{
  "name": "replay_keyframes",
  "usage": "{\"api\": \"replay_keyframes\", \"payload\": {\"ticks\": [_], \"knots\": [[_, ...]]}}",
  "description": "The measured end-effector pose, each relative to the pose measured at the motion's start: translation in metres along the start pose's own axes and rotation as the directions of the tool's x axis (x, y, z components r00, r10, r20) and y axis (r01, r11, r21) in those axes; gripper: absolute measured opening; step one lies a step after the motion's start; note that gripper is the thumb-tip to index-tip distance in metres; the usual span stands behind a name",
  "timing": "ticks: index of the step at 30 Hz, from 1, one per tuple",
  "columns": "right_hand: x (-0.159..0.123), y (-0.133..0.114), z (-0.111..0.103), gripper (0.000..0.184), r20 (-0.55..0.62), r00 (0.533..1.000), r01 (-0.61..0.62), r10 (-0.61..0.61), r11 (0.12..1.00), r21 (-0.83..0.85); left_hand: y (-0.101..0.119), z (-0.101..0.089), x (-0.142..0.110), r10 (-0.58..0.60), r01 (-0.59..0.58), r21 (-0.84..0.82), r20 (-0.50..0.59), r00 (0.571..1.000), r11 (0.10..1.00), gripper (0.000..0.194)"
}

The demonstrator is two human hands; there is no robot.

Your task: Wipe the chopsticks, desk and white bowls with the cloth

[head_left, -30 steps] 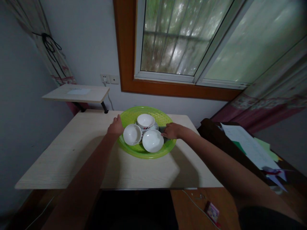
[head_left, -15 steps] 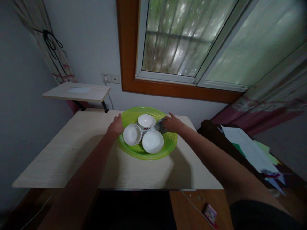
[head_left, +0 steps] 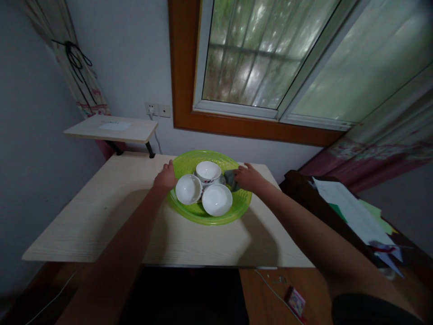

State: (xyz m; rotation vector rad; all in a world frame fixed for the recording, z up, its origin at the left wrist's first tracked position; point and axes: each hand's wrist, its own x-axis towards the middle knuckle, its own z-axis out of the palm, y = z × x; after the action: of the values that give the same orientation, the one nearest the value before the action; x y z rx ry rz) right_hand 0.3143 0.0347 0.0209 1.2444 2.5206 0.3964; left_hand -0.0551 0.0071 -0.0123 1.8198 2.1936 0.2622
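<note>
A round green basket (head_left: 203, 215) sits on a pale wooden table (head_left: 111, 212). Inside it are three white bowls: one at the back (head_left: 208, 171) on a small plate, one at the front left (head_left: 188, 189), one at the front right (head_left: 217, 199). My left hand (head_left: 165, 177) grips the basket's left rim, fingers curled over it. My right hand (head_left: 249, 177) is inside the basket's right side, fingers closed on a dark grey cloth (head_left: 231, 177) beside the back bowl.
A small raised shelf (head_left: 111, 129) stands at the table's back left. A wall socket (head_left: 157, 109) and a window lie behind. A dark side table with papers (head_left: 352, 210) stands to the right. A small pink packet (head_left: 297, 301) lies on the floor.
My right hand moved from the basket's front right rim up and back to its right side and now holds the grey cloth. My left hand stayed on the rim.
</note>
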Motion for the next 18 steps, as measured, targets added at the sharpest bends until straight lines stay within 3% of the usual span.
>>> {"api": "replay_keyframes", "payload": {"ticks": [9,14,18], "knots": [[-0.024,-0.015,-0.03,0.02,0.271,0.962,-0.035,0.024,0.999,0.038,0.002,-0.003,-0.002,0.016,-0.016,-0.014,0.002,1.0,1.0,0.09],[-0.009,-0.013,-0.024,0.034,0.214,0.968,-0.132,0.132,0.991,-0.013,0.001,-0.003,-0.002,0.014,-0.014,-0.017,-0.003,1.0,1.0,0.093],[0.008,-0.009,-0.012,0.036,0.124,0.985,-0.123,0.123,0.992,-0.008,0.0,-0.002,0.0,0.012,-0.012,-0.013,0.006,1.0,1.0,0.093]]}}
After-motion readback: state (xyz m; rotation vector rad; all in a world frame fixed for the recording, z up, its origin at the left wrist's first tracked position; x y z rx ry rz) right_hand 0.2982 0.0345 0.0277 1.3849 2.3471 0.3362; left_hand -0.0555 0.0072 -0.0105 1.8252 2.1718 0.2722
